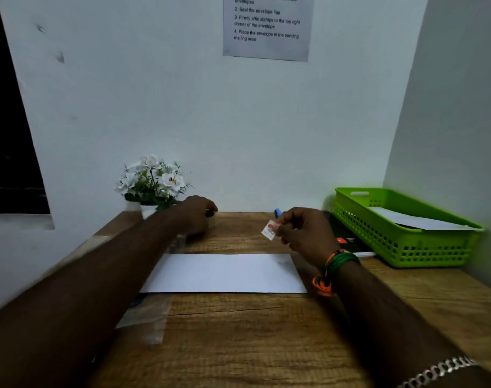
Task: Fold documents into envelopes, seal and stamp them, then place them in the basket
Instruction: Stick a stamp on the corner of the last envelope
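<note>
Two hands, left (196, 217) and right (303, 231); one stamp (269, 230); one white envelope (224, 273) at centre; one green basket (406, 242); one flowerpot (152, 183); one wall notice (266, 26).

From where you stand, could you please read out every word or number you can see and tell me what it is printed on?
Wall notice, top line cut off: "...and insert into envelopes"
"2 Seal the envelope flap"
"3 Firmly affix stamps to the top right corner of the envelope"
"4 Place the envelope in the pending mailing area"
Stamp in the right hand: too blurred.
Black book: too small.
</note>
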{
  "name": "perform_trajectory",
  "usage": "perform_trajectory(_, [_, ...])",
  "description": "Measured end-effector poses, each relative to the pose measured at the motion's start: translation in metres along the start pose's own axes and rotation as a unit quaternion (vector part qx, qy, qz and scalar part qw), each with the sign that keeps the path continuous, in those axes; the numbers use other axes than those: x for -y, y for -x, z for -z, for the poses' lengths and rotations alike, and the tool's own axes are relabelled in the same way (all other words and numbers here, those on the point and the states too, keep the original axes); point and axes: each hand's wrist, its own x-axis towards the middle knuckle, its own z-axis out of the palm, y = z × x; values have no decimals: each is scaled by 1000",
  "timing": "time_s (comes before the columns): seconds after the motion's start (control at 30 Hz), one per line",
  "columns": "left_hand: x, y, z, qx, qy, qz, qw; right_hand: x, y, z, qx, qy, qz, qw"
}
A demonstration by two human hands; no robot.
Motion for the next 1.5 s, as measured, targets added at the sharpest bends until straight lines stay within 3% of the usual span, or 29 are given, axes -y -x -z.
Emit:
perform_trajectory(0.17, [7, -8, -14, 19, -27, 15, 999, -10, -7, 11, 35, 63, -33, 997])
perform_trajectory(0.33, [-23, 20, -14, -118, -56, -82, 988, -2, -2, 22, 92, 85, -74, 989])
perform_trajectory(0.4, [-48, 43, -17, -71, -7, -127, 989, 1, 0, 27, 116, 73, -99, 986])
perform_trajectory(0.5, [-75, 76, -30, 36, 9, -128, 991, 4, 1, 35, 144, 79, -116, 980])
perform_trajectory(0.77, [-83, 91, -48, -6, 62, -125, 990, -2, 0, 35, 157, 142, -115, 970])
perform_trajectory(1.5, [-85, 86, -44, 20, 39, -137, 990, 5, 2, 31, 170, 223, -113, 953])
